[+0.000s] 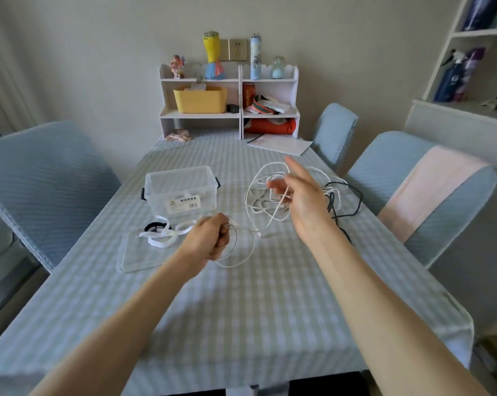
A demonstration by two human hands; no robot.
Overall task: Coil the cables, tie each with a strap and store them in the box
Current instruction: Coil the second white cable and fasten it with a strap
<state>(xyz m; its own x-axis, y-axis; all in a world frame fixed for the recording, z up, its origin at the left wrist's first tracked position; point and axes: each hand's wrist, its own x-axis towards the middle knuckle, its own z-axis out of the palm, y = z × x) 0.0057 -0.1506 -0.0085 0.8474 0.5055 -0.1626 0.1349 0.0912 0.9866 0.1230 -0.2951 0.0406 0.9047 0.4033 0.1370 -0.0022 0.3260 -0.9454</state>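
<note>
Checked surface [241, 295]: left hand [210, 238] grips limp white cable [265, 178] loops; right hand [301, 195], fingers spread, seemingly hooks a slack strand.

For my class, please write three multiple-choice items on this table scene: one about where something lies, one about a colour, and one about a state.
1. Where do the straps lie?
A. inside the box
B. on the table in front of the box
C. on a chair

2. What colour is the cable in the left hand?
A. white
B. red
C. yellow

3. What state is the clear box in?
A. lid on
B. tipped on its side
C. open, with its lid beside it

Answers:
1 B, the straps rest on the tablecloth just before the box.
2 A, the white cable loops from that fist.
3 C, the box has no top on, and the clear lid lies flat on the cloth.
</note>
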